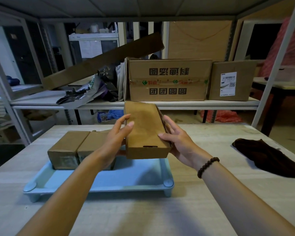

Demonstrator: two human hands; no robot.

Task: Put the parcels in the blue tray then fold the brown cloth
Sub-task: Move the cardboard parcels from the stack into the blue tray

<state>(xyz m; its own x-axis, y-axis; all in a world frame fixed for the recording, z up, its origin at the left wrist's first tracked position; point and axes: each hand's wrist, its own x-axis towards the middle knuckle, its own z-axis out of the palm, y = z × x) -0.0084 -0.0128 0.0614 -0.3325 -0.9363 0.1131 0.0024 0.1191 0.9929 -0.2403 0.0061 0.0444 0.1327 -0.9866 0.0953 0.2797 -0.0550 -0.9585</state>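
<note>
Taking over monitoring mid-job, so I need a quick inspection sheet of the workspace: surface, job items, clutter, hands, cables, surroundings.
Surface: pale wood-grain table, bare apart from the job's things.
Job's things: blue tray holds two parcels side by side at its left; a third parcel is held above its right part; brown cloth lies unfolded at right.
Clutter: nothing seen on the table.
Hands: left hand and right hand grip the third parcel's sides; beaded bracelet on the right wrist.
Cables: nothing seen.
Surroundings: metal shelving behind with large cartons, a leaning cardboard sheet and plastic bags.
</note>
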